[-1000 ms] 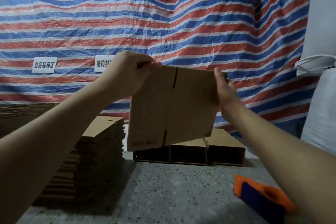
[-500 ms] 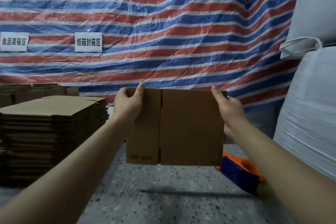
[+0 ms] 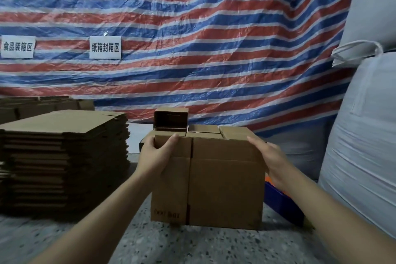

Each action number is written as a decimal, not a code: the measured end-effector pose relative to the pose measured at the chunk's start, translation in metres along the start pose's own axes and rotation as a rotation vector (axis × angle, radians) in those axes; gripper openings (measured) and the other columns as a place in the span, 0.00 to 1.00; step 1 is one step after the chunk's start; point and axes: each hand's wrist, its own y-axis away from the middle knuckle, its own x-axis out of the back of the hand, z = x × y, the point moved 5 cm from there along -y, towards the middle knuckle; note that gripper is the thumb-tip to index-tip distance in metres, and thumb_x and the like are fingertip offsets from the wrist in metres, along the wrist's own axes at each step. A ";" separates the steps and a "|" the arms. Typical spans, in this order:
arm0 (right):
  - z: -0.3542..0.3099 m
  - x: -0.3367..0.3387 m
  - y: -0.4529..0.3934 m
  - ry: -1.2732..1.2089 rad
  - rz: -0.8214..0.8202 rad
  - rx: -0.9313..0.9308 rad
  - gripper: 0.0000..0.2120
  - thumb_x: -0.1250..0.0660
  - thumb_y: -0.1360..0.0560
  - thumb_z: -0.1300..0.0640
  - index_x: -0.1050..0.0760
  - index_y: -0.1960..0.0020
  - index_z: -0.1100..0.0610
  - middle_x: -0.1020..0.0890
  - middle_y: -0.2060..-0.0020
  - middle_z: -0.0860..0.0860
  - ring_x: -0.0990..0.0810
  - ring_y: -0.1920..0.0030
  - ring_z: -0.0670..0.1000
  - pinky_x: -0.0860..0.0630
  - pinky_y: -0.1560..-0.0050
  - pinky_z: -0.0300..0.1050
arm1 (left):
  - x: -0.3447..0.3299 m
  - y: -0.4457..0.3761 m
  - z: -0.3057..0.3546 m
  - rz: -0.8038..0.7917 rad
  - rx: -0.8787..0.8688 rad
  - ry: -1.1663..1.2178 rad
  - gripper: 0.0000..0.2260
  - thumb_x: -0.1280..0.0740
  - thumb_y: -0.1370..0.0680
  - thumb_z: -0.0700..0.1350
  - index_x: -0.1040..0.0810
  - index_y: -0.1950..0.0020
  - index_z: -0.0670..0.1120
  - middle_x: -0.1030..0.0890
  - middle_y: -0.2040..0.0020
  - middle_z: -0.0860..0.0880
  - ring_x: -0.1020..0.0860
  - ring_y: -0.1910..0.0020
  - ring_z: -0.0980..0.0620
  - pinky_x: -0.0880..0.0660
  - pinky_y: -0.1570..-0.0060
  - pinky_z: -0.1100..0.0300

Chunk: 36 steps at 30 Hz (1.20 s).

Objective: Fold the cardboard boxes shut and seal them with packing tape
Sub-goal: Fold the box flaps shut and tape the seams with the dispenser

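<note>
Left hand [image 3: 157,156] holds the top left corner of the cardboard box [image 3: 222,188], thumb over the upper edge and fingers curled round the near face, so that grip is clamped on the box. Right hand [image 3: 271,159] lies against the top right corner with fingers fairly straight, pressing rather than pinching; whether its thumb hooks the far side cannot be told. The box stands on the speckled table [image 3: 192,246], just in front of the person, its near face showing a vertical seam and faint print low on the left. Judged step: squaring the box up before the flaps are folded; no tape is on it yet. The next move appears to call for turning the top flaps inward, then reaching for the tape dispenser [image 3: 282,199], whose orange and blue body is mostly hidden behind the box and right forearm. Finished or part-made boxes [image 3: 171,120] sit behind, partly masked. A stack of flat cartons [image 3: 64,156] stands to the left, cut off by the frame edge. The box's top flaps are not readable from this angle
</note>
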 end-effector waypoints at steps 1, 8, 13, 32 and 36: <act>-0.001 0.000 0.000 0.004 -0.030 -0.003 0.19 0.33 0.21 0.42 0.17 0.43 0.57 0.12 0.51 0.54 0.14 0.48 0.55 0.21 0.41 0.55 | -0.002 0.001 0.001 -0.003 0.028 0.001 0.26 0.31 0.28 0.65 0.28 0.37 0.52 0.19 0.47 0.51 0.20 0.49 0.51 0.24 0.61 0.57; -0.003 -0.002 0.008 -0.280 -0.273 -0.048 0.23 0.40 0.22 0.41 0.17 0.38 0.55 0.16 0.44 0.59 0.16 0.44 0.56 0.21 0.47 0.53 | -0.009 0.002 0.006 0.059 0.173 0.015 0.31 0.30 0.27 0.63 0.33 0.30 0.49 0.22 0.44 0.47 0.22 0.46 0.46 0.23 0.43 0.45; -0.008 -0.010 0.017 -0.176 -0.308 -0.082 0.33 0.36 0.25 0.41 0.27 0.31 0.65 0.19 0.49 0.60 0.19 0.47 0.57 0.23 0.44 0.55 | -0.011 0.004 0.003 0.090 0.164 0.059 0.27 0.30 0.28 0.59 0.32 0.33 0.49 0.22 0.47 0.48 0.22 0.47 0.46 0.23 0.43 0.42; -0.037 -0.025 0.032 -0.042 0.143 0.018 0.22 0.47 0.17 0.40 0.24 0.55 0.54 0.17 0.63 0.52 0.17 0.58 0.52 0.20 0.52 0.52 | -0.022 -0.002 0.040 -0.209 0.102 0.132 0.18 0.41 0.23 0.57 0.27 0.39 0.49 0.19 0.49 0.42 0.20 0.52 0.45 0.23 0.54 0.52; -0.012 -0.043 0.043 -0.035 0.172 -0.025 0.25 0.50 0.17 0.39 0.24 0.42 0.57 0.18 0.45 0.63 0.19 0.43 0.61 0.26 0.34 0.65 | -0.027 0.016 0.021 -0.346 0.236 0.228 0.16 0.39 0.20 0.55 0.23 0.42 0.45 0.17 0.59 0.42 0.19 0.62 0.48 0.25 0.56 0.54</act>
